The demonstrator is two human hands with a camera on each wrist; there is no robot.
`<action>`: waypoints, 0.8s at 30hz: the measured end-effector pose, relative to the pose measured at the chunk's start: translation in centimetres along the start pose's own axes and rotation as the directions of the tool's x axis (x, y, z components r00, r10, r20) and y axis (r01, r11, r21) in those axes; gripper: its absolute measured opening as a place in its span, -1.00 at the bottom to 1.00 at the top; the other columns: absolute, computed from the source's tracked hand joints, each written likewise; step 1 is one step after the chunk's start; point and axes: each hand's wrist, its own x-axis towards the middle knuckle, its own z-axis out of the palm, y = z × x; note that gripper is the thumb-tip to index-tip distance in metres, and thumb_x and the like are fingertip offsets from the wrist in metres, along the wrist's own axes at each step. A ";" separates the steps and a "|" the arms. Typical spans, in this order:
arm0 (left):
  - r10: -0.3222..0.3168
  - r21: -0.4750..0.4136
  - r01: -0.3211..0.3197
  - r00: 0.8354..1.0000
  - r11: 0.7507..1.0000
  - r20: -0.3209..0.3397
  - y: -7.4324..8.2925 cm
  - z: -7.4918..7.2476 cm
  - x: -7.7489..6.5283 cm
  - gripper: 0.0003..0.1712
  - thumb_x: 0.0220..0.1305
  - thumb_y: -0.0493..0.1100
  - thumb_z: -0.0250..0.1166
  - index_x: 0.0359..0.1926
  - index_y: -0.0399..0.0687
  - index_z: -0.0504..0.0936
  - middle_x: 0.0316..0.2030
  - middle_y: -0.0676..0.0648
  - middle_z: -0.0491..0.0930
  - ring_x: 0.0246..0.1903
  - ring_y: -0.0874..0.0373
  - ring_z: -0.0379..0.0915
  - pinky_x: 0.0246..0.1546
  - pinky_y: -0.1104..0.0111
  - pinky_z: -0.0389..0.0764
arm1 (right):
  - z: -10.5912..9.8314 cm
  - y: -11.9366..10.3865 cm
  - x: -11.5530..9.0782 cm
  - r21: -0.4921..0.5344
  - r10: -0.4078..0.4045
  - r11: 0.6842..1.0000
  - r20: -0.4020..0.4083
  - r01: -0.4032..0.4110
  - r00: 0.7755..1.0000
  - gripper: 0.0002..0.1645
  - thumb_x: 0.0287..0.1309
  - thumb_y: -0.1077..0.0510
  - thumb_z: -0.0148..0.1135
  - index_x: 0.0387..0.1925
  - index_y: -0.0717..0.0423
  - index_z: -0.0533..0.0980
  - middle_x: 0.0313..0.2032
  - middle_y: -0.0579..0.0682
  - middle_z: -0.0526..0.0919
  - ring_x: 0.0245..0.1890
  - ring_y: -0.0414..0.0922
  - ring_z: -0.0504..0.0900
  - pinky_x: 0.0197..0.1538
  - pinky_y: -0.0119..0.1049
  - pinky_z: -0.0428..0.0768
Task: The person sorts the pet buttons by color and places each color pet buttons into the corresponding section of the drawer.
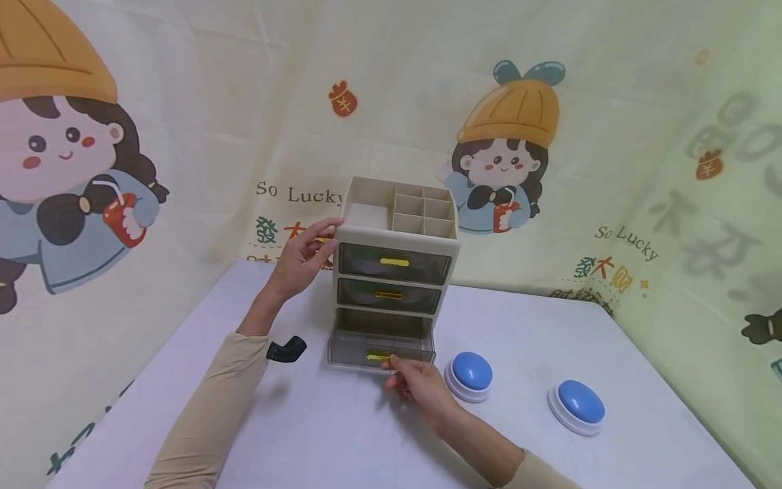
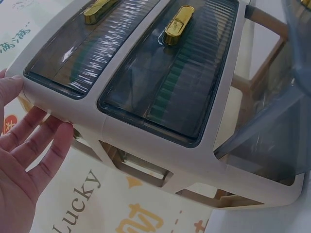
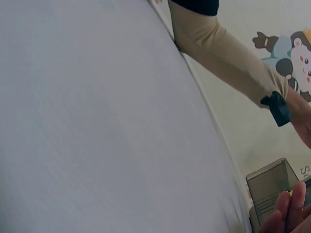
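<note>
A beige desktop drawer organizer (image 1: 397, 236) stands upright on the white table, with smoky see-through drawers and gold handles. Its bottom drawer (image 1: 348, 352) is pulled partway out, and nothing shows inside; the middle drawer (image 1: 360, 295) and top drawer (image 1: 366, 263) are closed. At the organizer's upper left side is my left hand (image 1: 301, 258). In the left wrist view, the thumb and extended fingers (image 2: 53, 141) of that hand touch the frame's edge and side. My right hand (image 1: 421, 387) pinches the bottom drawer's gold handle (image 1: 377, 355), partly covering it.
Two blue push buttons with white bases stand right of the organizer, one button (image 1: 472, 371) close by and the other button (image 1: 577, 402) farther right. A black piece (image 1: 287, 350) sits at the left cuff. Behind the table hangs a printed cloth (image 1: 391, 129).
</note>
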 end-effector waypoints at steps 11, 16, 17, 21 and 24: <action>0.006 -0.004 -0.006 1.000 1.000 0.005 0.3 -0.1 0.2 -0.49 0.51 -0.24 0.20 0.42 0.07 0.47 0.16 -0.21 0.58 -0.09 -0.08 0.66 -0.21 0.31 0.72 | 0.6 0.5 -2.0 0.043 -0.016 0.999 0.044 0.014 0.999 -0.52 0.47 -0.04 0.14 0.03 0.33 0.64 -0.57 -0.19 0.61 -0.45 -0.26 0.50 -0.35 -0.45 0.49; 0.010 0.000 -0.010 1.000 1.000 0.002 0.3 -0.2 0.1 -0.49 0.50 -0.24 0.21 0.41 0.10 0.48 0.16 -0.20 0.59 -0.10 -0.06 0.66 -0.22 0.38 0.71 | 0.8 0.6 -2.1 0.081 -0.012 0.997 0.075 0.006 0.997 -0.49 0.46 -0.05 0.16 0.02 0.35 0.63 -0.58 -0.19 0.62 -0.45 -0.27 0.55 -0.34 -0.44 0.53; 0.008 0.000 -0.008 1.000 1.000 0.001 0.3 -0.2 0.1 -0.49 0.50 -0.24 0.21 0.41 0.11 0.48 0.15 -0.19 0.59 -0.11 -0.06 0.66 -0.22 0.39 0.70 | 0.8 0.6 -2.0 0.091 -0.006 0.996 0.082 -0.001 0.997 -0.47 0.47 -0.07 0.16 0.03 0.36 0.63 -0.58 -0.19 0.62 -0.45 -0.27 0.56 -0.34 -0.44 0.53; 0.005 -0.002 -0.005 1.000 1.000 0.004 0.1 -0.1 -0.1 -0.48 0.51 -0.23 0.20 0.42 0.13 0.47 0.14 -0.20 0.58 -0.12 -0.03 0.66 -0.21 0.39 0.70 | 0.8 0.9 -1.6 0.122 0.018 0.992 0.090 -0.029 0.996 -0.41 0.48 -0.11 0.14 0.09 0.38 0.60 -0.59 -0.19 0.62 -0.46 -0.28 0.54 -0.35 -0.45 0.52; 0.004 -0.001 -0.004 1.000 1.000 0.003 0.0 0.0 -0.1 -0.48 0.51 -0.24 0.19 0.42 0.11 0.47 0.14 -0.21 0.58 -0.13 0.00 0.66 -0.21 0.40 0.70 | 0.8 0.9 -1.5 0.134 0.021 0.990 0.086 -0.033 0.996 -0.42 0.48 -0.10 0.14 0.09 0.38 0.60 -0.60 -0.20 0.61 -0.47 -0.29 0.53 -0.36 -0.46 0.51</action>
